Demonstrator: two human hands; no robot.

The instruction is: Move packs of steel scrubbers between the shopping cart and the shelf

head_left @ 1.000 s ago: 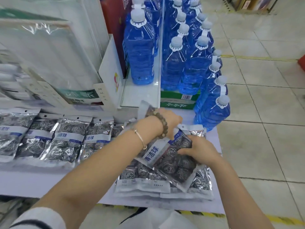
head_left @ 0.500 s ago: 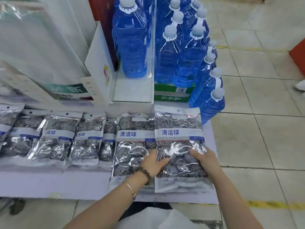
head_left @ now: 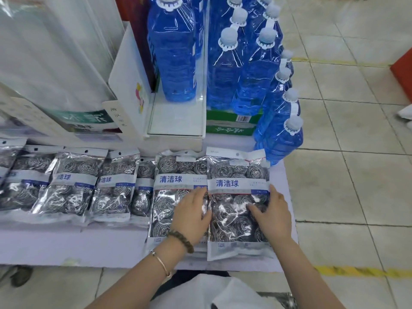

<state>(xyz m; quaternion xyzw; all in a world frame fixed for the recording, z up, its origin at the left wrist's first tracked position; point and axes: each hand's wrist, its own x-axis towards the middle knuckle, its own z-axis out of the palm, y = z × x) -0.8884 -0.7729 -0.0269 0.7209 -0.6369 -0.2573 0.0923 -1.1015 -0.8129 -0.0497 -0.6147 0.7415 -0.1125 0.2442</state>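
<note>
A pack of steel scrubbers [head_left: 236,175] lies flat at the right end of the low white shelf [head_left: 66,246], on top of other packs. My left hand [head_left: 192,214] rests with fairly straight fingers on its left edge, over the seam with the neighbouring pack [head_left: 171,181]. My right hand [head_left: 273,214] presses on the pack's right side, thumb laid across the scrubbers. Several more packs [head_left: 73,181] lie in an overlapping row to the left. No shopping cart is in view.
Large blue liquid bottles [head_left: 172,54] stand behind the packs, and more [head_left: 281,139] crowd the shelf's right rear corner. A white display stand [head_left: 131,81] and plastic-wrapped goods [head_left: 44,63] sit at the back left. Tiled floor [head_left: 356,175] lies to the right.
The pack that both hands held tilted and lifted a second ago now lies flat at the right end of the row. Both hands have settled on its sides. The camera has moved closer.
</note>
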